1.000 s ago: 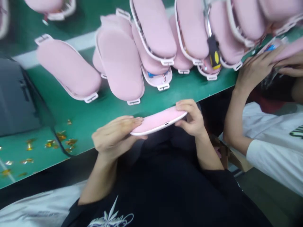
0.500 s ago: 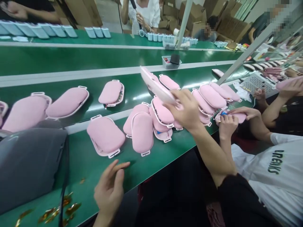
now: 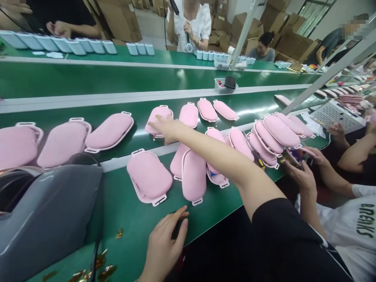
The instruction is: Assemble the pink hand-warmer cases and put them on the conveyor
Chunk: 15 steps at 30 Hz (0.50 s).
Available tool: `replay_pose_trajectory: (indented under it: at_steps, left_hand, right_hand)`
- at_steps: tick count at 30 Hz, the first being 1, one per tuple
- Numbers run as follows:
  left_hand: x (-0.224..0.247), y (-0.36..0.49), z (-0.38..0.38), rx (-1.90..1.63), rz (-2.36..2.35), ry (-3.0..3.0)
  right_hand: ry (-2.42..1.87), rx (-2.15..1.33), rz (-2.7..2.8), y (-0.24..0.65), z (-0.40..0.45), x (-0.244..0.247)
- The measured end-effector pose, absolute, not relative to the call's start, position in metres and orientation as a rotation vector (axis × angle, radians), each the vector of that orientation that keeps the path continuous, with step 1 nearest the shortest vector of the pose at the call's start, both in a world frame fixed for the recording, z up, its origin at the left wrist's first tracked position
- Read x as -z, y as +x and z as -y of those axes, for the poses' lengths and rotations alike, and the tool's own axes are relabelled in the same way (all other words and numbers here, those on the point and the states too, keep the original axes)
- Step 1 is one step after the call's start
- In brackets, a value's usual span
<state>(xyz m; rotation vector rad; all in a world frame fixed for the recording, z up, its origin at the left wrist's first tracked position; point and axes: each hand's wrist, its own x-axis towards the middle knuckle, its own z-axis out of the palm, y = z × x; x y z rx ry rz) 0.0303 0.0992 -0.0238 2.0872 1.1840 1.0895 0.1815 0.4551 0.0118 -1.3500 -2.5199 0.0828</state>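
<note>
My right hand [image 3: 165, 127] reaches across to a pink padded shell [image 3: 160, 114] on the far green belt. Its fingers lie stretched over the top of that shell. Low over the near edge of the bench, my left hand [image 3: 167, 239] is empty, its thumb and fingers apart. Closest to it are a pink shell with white end loops [image 3: 149, 176] and an upright-lying one [image 3: 194, 176] on a small pile. Wires or parts show inside another half-covered shell [image 3: 217, 178]. My right forearm hides part of this pile.
A grey bin [image 3: 55, 211] and a black cable stand at the left, with gold scraps [image 3: 101, 260] below. At right, a co-worker's hands [image 3: 302, 172] handle a piece beside stacked pink shells [image 3: 282, 131]. A slanted metal post [image 3: 320, 78] crosses the belts. A clear tub [image 3: 225, 86] sits further back.
My right hand has let go of the pink shell it held raised and moved left onto another on the belt. One more shell lies on the belt. The view has shifted left.
</note>
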Motion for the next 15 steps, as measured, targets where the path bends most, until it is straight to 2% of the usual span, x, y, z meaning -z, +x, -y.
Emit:
replay_pose_trajectory:
  at_steps: [6,11,14,15]
  left_hand:
    - [0.019,0.031,-0.098,-1.112,-1.142,2.172]
    - [0.014,0.032,-0.104,-1.143,-1.125,2.19]
    - [0.015,0.03,-0.102,-1.198,-1.142,2.165]
    - [0.016,0.03,-0.097,-1.241,-1.166,2.153]
  right_hand:
    - [-1.493,-0.113,2.513,0.151,-0.438,-0.035]
    - [-1.57,-0.119,2.313,0.186,-0.44,-0.102]
    - [-1.514,-0.141,2.061,0.232,-0.388,-0.143]
    - [-1.3,-0.155,1.916,0.251,-0.354,-0.152]
